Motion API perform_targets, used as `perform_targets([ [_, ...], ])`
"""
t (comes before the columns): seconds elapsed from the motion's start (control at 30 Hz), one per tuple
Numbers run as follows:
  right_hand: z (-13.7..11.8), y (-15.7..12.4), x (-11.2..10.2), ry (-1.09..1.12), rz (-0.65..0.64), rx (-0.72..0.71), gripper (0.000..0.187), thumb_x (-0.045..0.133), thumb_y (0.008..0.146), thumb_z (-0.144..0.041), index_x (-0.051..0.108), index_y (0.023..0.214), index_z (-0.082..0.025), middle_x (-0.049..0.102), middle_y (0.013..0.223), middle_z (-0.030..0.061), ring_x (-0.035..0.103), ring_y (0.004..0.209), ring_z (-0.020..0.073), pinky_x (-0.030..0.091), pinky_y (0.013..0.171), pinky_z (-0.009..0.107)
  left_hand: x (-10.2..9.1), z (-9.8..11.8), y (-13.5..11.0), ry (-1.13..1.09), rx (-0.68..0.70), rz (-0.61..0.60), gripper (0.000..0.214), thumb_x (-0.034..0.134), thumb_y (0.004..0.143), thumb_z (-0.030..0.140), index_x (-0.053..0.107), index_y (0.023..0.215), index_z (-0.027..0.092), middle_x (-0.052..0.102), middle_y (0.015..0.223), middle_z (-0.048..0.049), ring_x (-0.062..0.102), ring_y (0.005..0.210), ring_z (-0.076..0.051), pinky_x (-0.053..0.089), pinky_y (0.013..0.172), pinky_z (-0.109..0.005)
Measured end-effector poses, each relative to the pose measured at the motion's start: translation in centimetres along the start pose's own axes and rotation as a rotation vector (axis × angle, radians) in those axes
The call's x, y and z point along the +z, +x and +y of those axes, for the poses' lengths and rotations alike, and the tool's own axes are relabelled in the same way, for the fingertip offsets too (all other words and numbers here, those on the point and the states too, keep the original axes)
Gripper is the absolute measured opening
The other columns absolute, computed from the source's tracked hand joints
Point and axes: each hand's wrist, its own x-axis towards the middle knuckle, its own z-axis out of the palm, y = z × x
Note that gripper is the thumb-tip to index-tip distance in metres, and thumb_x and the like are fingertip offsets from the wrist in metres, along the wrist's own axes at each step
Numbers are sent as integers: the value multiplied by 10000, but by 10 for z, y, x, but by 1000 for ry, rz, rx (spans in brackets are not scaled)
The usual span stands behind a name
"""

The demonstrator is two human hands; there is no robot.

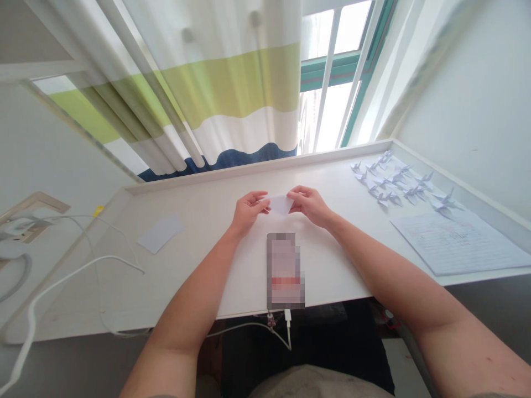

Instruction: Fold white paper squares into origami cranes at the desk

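Both my hands hold a small white paper rectangle (281, 204) above the middle of the white desk (199, 221). My left hand (249, 211) pinches its left end, and my right hand (309, 205) pinches its right end. Below my hands, a phone (285, 271) with a pixelated screen lies on the desk. To the left lies a flat, pale paper rectangle (161, 234). Several folded paper cranes (394, 183) stand in a loose group at the right, near a lined handwritten sheet (456, 243).
White charging cables (95, 265) run across the left of the desk, and one cable hangs over the front edge from the phone. A raised lip (232, 168) borders the desk's far side, with a striped curtain (232, 94) and window beyond.
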Motion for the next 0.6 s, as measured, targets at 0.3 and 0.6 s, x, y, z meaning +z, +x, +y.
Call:
perform_targets([
  [0.3, -5, -5, -1, -619, -24, -280, 280, 835, 836, -490, 838, 980, -250, 822, 1102, 83, 738, 1097, 299, 563, 999, 473, 5, -1, -4, 54, 44, -63, 527, 902, 702, 260, 713, 1186, 174, 757, 798, -1, 694, 750, -140, 543, 781, -284],
  [0.6, -1, -7, 11, -177, -15, -110, 528, 886, 736, -690, 771, 870, -193, 791, 855, 48, 677, 758, 179, 529, 719, 326, 13, 0, -11, 101, -28, -89, 414, 905, 776, 531, 783, 891, 152, 795, 844, -81, 713, 746, -174, 559, 712, -302],
])
